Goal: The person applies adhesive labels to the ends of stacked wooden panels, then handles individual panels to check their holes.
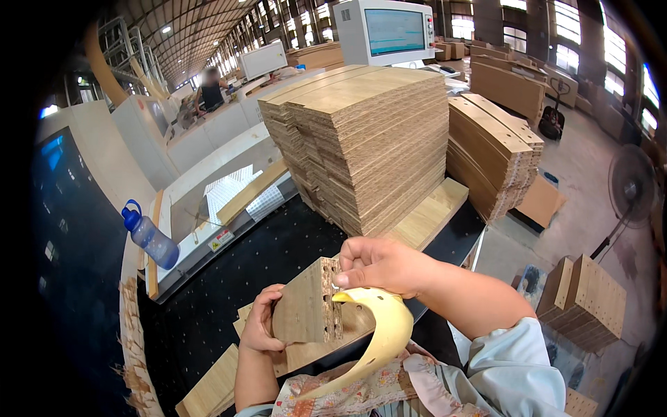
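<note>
black dotted table [229,278] | tall board stack [361,146] | pale board [431,212] beside it | loose boards [213,382] at near side

The boards [300,309] are wood-grained tan, the curved piece [391,328] yellow, the apron [382,390] floral.

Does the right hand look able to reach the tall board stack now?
Probably yes: nothing visible blocks the right hand from the tall board stack, though the hand is busy at the small boards.

Far side of held board [300,309] hidden, distant person [211,96] blurred, monitor [394,32] text too small to read
</note>
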`<state>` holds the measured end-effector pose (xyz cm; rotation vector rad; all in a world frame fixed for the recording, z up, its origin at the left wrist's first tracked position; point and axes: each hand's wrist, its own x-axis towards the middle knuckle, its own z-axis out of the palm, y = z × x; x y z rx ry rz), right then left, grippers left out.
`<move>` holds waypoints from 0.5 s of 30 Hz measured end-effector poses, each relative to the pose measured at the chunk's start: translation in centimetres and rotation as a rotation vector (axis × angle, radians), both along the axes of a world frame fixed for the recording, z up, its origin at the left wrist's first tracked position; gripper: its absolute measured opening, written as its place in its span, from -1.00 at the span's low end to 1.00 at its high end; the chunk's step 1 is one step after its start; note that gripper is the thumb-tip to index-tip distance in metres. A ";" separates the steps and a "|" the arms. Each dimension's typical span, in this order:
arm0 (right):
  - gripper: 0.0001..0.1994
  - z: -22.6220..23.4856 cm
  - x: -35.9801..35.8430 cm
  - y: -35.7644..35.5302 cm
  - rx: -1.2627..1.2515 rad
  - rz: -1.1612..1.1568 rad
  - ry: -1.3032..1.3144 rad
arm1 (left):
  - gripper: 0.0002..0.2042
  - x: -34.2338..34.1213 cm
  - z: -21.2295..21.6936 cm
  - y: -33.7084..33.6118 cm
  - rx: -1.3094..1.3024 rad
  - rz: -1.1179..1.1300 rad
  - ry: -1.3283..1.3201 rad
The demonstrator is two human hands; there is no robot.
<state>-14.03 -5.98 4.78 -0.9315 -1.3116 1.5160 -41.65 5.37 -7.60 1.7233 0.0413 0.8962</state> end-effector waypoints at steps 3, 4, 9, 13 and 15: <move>-0.82 -1.5 -0.2 0.2 -0.042 0.078 0.204 | -0.10 0.0 0.1 -0.2 -0.029 0.015 0.010; -0.82 -1.6 -0.2 0.0 -0.013 0.105 0.190 | -0.10 0.1 0.0 -0.3 -0.047 0.019 0.015; -0.82 -2.1 0.0 0.4 0.041 0.183 0.267 | -0.11 0.1 0.0 -0.3 -0.090 0.008 0.032; -0.87 -2.6 1.0 0.5 -0.109 0.188 0.368 | -0.10 0.8 0.4 -0.9 -0.081 -0.011 0.041; -0.90 -3.0 1.1 0.5 -0.113 0.155 0.388 | -0.11 1.0 0.2 -0.6 -0.040 0.009 0.076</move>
